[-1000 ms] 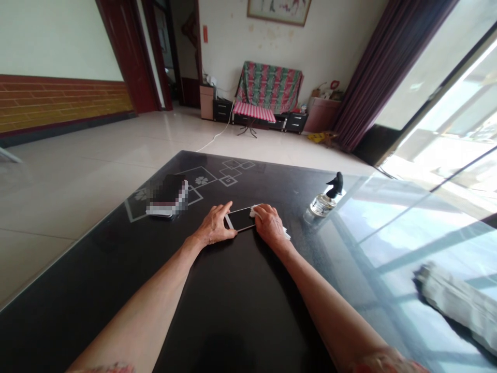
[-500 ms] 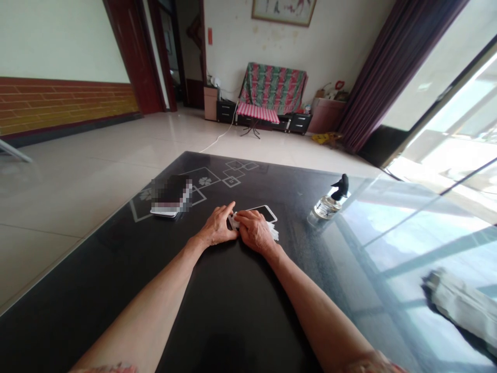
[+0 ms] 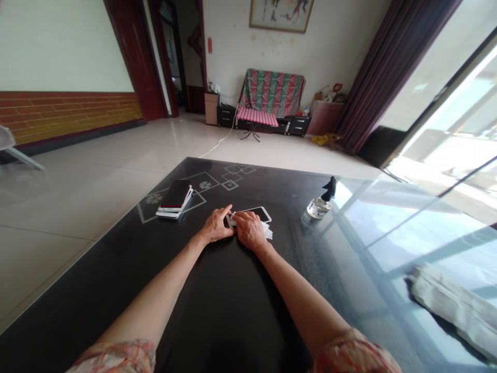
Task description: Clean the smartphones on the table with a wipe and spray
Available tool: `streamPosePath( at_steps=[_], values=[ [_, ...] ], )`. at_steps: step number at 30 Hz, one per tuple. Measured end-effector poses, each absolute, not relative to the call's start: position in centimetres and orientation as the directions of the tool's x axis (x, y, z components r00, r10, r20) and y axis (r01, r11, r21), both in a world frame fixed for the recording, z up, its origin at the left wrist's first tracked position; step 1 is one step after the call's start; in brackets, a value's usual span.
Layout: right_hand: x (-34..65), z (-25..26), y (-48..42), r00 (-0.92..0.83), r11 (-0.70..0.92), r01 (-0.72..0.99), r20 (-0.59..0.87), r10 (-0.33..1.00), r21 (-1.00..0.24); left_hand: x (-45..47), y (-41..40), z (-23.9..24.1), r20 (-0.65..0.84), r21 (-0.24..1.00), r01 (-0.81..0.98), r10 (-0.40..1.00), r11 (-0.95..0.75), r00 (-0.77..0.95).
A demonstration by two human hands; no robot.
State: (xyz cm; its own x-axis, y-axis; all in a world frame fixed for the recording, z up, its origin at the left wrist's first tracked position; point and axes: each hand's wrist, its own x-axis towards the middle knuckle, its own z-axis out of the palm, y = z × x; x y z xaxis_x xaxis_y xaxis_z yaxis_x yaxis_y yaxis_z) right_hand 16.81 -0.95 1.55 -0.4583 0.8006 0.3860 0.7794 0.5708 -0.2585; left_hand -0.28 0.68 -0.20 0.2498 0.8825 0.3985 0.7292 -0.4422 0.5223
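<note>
My left hand grips the left end of a smartphone lying on the dark table, thumb on the near side and fingers on the far side. My right hand is closed over a white tissue and presses it onto that phone, covering most of it. Crumpled tissue sticks out at the right of this hand. Just behind the right hand lies a white-framed smartphone with a dark screen, partly hidden by the fingers.
A stack of several phones sits on the table's left. To the right stands a clear spray bottle with a black trigger. A pale folded cloth lies at the far right. The glossy black table reflects the window.
My view has shifted slightly, so the bottle and cloth appear further left. The right hand has moved little, still pressing the tissue, and the left hand keeps its hold on the phone.
</note>
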Motion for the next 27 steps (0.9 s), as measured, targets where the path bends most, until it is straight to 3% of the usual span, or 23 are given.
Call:
streamPosePath(
  at_steps=[12,27],
  values=[
    [17.8,1.5,-4.9,-0.438,0.553,0.788,0.386,0.812,-0.270,0.1,-2.2,0.1,0.383,0.525,0.675,0.852,-0.518,0.356],
    [17.1,1.7,-4.0,-0.387,0.486,0.833,0.350,0.853,-0.263,0.0,-2.2,0.5,0.333,0.536,0.695,0.876,-0.479,0.347]
  ],
)
